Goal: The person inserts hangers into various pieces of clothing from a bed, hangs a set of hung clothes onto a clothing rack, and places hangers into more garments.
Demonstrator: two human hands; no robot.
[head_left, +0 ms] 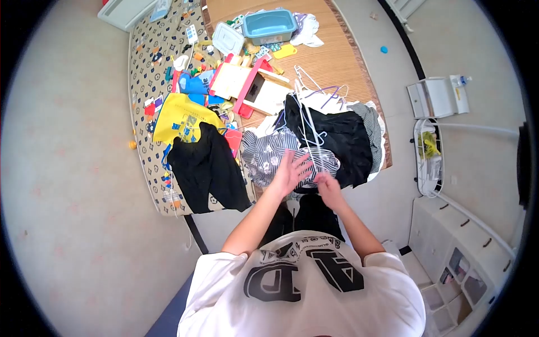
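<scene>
My left hand (290,173) is open, its fingers spread over a striped garment (261,154) near the bed's front edge. My right hand (329,186) is closed around the lower end of a white clothes hanger (306,121), whose thin bars stretch away from me over the clothes. Beside the striped garment lies a crumpled black garment (351,143). More hangers (331,96), white and purple, rest behind it. Black trousers (205,168) lie spread out to the left of my hands.
A yellow bag (182,119), a red and cream toy (247,84) and scattered small toys cover the bed's left and middle. A blue bin (270,27) and white lid (228,39) sit farther back. White cabinets (443,236) and a wall rack (428,154) are at right.
</scene>
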